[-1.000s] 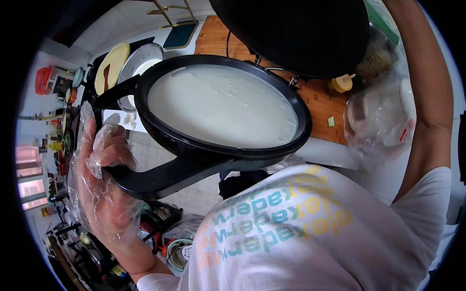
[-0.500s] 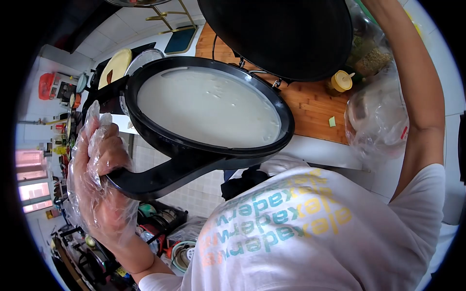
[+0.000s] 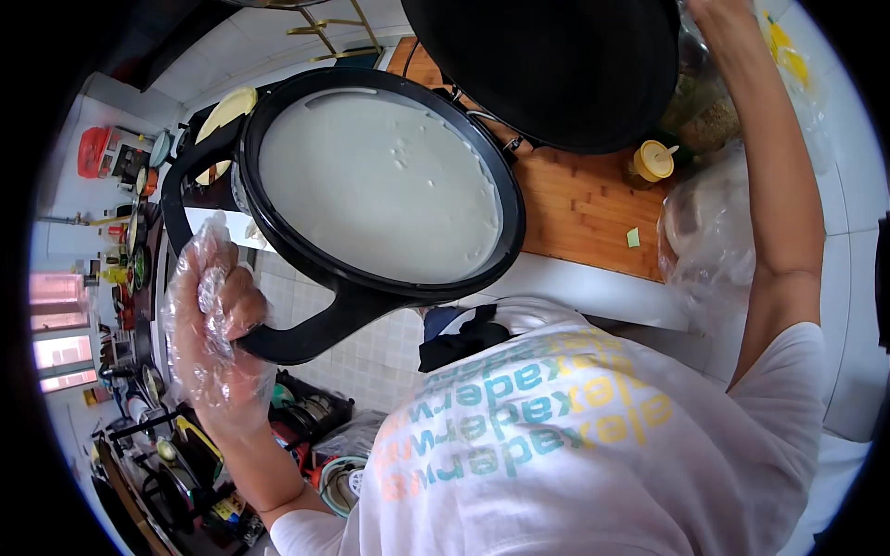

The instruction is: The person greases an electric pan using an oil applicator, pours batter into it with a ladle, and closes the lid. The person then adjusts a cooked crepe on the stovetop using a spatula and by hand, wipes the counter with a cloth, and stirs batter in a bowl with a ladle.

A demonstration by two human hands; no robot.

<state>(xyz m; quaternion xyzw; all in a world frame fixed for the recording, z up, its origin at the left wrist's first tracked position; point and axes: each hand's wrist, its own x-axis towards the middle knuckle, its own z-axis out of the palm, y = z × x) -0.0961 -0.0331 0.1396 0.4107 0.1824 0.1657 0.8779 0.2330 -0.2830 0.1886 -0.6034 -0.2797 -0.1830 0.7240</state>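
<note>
1. As I watch remotely, the black pan of white liquid tilts in the air at the near side of the counter.
2. My left hand, in clear plastic, curls its fingers around the loop handle.
3. My right hand is cut off by the top edge; I cannot tell its grip.
4. Beyond the pan, an open black lid hides part of the wooden board.
5. Right of it stand a yellow-lidded jar and a clear plastic bag.
</note>
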